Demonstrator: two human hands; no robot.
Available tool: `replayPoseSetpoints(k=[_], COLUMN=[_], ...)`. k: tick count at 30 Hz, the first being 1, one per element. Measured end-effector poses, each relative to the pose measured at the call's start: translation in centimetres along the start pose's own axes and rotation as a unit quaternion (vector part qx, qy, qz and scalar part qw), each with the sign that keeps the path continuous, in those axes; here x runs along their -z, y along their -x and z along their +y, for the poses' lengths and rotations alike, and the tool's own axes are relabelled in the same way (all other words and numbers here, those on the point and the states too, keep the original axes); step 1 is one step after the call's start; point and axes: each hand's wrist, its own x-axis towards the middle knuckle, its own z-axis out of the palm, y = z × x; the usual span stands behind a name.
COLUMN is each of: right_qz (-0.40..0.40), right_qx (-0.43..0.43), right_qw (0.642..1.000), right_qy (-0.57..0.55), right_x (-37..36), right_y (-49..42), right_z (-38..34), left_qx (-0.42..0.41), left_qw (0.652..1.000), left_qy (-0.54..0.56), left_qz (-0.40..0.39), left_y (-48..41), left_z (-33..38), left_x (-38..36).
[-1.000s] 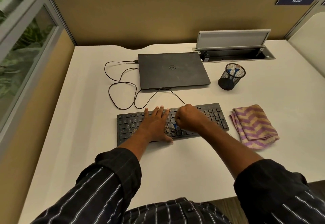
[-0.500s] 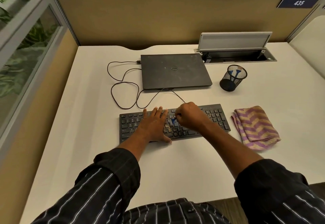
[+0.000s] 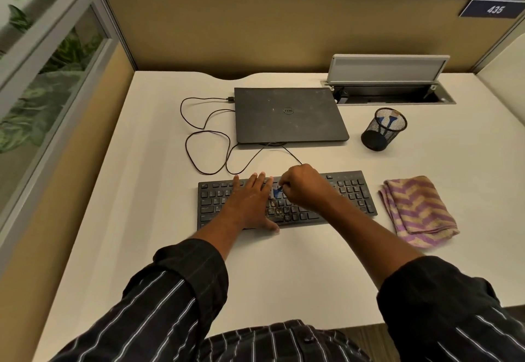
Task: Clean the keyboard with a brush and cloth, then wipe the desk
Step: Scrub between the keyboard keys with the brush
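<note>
Step in hand, by my read: brushing the keys; cloth + table wipe not yet done. Keyboard (image 3: 352, 194) lies front-middle on the table (image 3: 284, 262), its cable (image 3: 207, 148) looping back to the closed Dell laptop (image 3: 287, 114) behind it. Right hand (image 3: 304, 188): grip closed round a small blue brush (image 3: 277, 191), fingers curled, tip down on the upper-middle key rows, just beside the left fingers. Left hand (image 3: 250, 200) lies flat on the keys left of centre, fingers straight, thumb at the front edge. Its grip is open, holding nothing, prob. steadying the board. Brownish crumbs (image 3: 277, 211) sit on the keys just below the brush tip, btw the two hands. Folded purple-and-tan zigzag cloth (image 3: 417, 211) lies on the table just right of the keyboard, apart from it. Black mesh pen cup (image 3: 382, 131) stands right of the laptop.

To do it well, IMO: short light strokes along the gaps btw rows, all one way, so dirt goes toward the front edge & off, not deeper under the caps. Keep the flat palm pressing so the board doesn't skid. Left hand covers keys that likely need brushing too, so shift it after. Bristle contact too small to tell.
</note>
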Motion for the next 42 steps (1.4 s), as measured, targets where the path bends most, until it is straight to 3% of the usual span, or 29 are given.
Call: replayPoseSetpoints(k=[5, 10, 18, 24, 30, 35, 42], right_qz=[-0.054, -0.02, -0.05, 0.014, -0.045, 0.01, -0.039], right_qx=[-0.009, -0.011, -0.017, 0.001, -0.003, -0.002, -0.02], right_qw=[0.998, 1.0, 0.998, 1.0, 0.998, 1.0, 0.999], right_qy=[0.029, 0.005, 0.035, 0.027, 0.032, 0.015, 0.029], right_x=[-1.0, -0.4, -0.7, -0.2, -0.7, 0.0, -0.3], right_y=[0.3, -0.1, 0.3, 0.0, 0.5, 0.0, 0.2], right_z=[0.2, -0.5, 0.4, 0.5, 0.5, 0.3, 0.6], left_qx=[0.0, -0.001, 0.001, 0.003, 0.001, 0.002, 0.003], left_qw=[1.0, 1.0, 1.0, 1.0, 1.0, 1.0, 1.0], left_qy=[-0.002, 0.005, 0.001, -0.002, -0.006, -0.007, -0.007], left_qz=[-0.004, -0.001, -0.007, -0.006, -0.008, -0.007, -0.01], left_y=[0.0, -0.1, 0.0, 0.1, 0.2, 0.1, 0.2], left_z=[0.0, -0.1, -0.2, -0.1, -0.2, -0.1, -0.1], left_x=[0.0, 0.1, 0.2, 0.2, 0.2, 0.3, 0.5])
